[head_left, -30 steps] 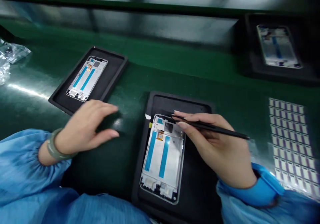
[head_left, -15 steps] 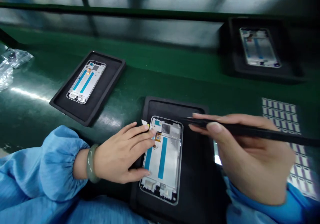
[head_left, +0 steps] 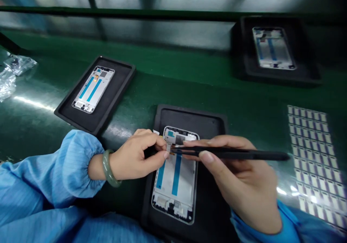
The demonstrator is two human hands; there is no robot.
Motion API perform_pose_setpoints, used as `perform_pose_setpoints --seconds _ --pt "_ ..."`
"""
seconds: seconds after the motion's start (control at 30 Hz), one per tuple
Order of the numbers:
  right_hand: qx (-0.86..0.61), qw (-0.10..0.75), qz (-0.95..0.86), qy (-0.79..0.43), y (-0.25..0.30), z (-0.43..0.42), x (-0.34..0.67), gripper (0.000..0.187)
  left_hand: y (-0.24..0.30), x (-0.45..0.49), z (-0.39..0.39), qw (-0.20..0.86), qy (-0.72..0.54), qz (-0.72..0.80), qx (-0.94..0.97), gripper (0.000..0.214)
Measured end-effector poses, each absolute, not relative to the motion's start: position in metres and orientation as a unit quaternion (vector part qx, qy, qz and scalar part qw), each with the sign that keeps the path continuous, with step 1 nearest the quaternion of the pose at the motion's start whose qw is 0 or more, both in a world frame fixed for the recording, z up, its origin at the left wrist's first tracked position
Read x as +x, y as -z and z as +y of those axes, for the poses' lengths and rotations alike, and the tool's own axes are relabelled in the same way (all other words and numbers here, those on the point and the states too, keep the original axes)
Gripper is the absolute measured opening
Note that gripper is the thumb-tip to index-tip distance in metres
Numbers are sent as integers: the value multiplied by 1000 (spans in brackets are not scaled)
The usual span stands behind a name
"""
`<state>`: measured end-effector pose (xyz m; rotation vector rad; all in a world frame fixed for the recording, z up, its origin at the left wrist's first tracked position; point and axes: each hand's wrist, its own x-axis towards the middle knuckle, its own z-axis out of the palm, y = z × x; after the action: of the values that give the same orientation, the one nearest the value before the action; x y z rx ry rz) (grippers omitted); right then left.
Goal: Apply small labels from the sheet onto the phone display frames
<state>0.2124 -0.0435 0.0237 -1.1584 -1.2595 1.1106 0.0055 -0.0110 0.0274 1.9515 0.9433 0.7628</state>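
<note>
A silver phone frame [head_left: 187, 185] with blue strips lies in a black tray [head_left: 189, 114] in front of me. My left hand [head_left: 138, 154] is closed over the frame's upper left part, thumb and forefinger pinched by its small orange flex cable. What sits in that pinch is too small to make out. Black tweezers [head_left: 230, 154] are gripped in my right hand [head_left: 241, 174], lying nearly level across the frame. Their tips meet the spot at my left fingertips, and the fingers hide part of the cable.
Another phone frame [head_left: 93, 91] lies in a black tray [head_left: 63, 107] at the left. A third frame [head_left: 273, 49] rests in a stacked tray [head_left: 244, 67] at the back right. A sheet of small parts [head_left: 314, 156] is on the right; clear plastic bags [head_left: 20, 65] are far left.
My right hand has moved left, bringing the tweezer tips down to the flex cable area. My left hand's fingers, spread flat over the frame before, have curled into a pinch.
</note>
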Motion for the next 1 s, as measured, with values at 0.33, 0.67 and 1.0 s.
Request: perform_pose_setpoints --seconds 0.33,0.67,1.0 --pt "-554 559 -479 -390 -35 -46 208 12 -36 5 -5 404 -266 377 790 12" --pt "-580 562 -405 -429 -20 -12 217 18 -12 -3 25 210 -210 307 904 41" --pt "-631 483 -451 -407 -18 -18 212 17 -17 0 22 201 -208 287 913 18"
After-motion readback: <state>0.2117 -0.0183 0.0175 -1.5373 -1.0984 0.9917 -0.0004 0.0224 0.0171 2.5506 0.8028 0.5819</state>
